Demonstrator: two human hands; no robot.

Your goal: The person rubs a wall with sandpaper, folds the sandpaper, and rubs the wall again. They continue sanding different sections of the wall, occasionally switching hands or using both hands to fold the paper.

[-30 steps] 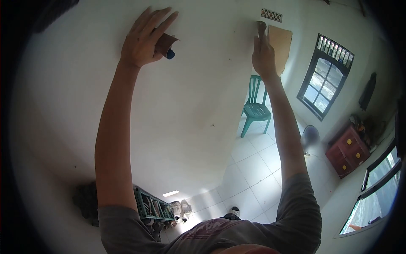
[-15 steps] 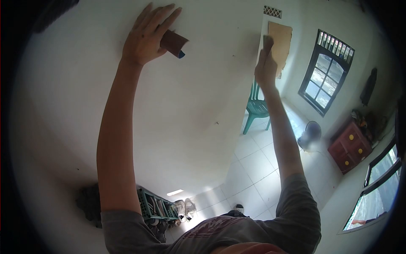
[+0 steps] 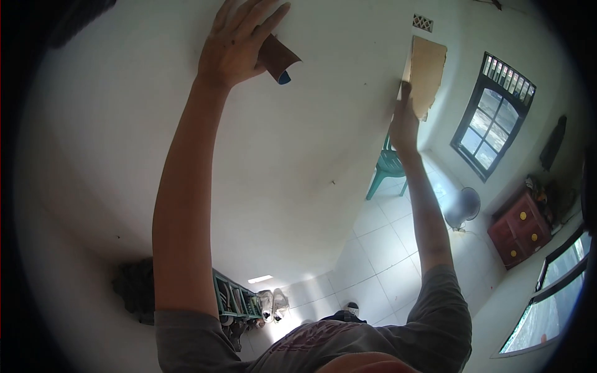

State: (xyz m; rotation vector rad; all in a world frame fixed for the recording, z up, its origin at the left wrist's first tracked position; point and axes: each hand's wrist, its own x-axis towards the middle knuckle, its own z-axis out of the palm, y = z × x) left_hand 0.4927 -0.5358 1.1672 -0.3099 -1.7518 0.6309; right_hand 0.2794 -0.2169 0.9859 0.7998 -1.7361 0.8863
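Note:
High on the white wall (image 3: 286, 137), my left hand (image 3: 233, 50) lies with its fingers stretched out. Between its thumb and palm it holds a curled brown sheet (image 3: 280, 59), blue on its inner side, which looks like sandpaper. My right hand (image 3: 405, 127) is at the wall's right-hand edge, its fingers closed and pointing up. A dark brownish shape shows at its top; whether that is fingers or a held piece cannot be made out.
A green plastic chair (image 3: 390, 165) stands behind the wall's edge. Cardboard (image 3: 428, 74) hangs beyond, near a barred window (image 3: 491, 118). A fan (image 3: 463, 208) and red drawers (image 3: 519, 230) are at right. Below are a green shoe rack (image 3: 233, 298) and shoes (image 3: 273, 304).
The view has shifted, so the room appears further right. My left hand is slightly higher in view with the brown sheet; my right hand has slid down along the wall edge.

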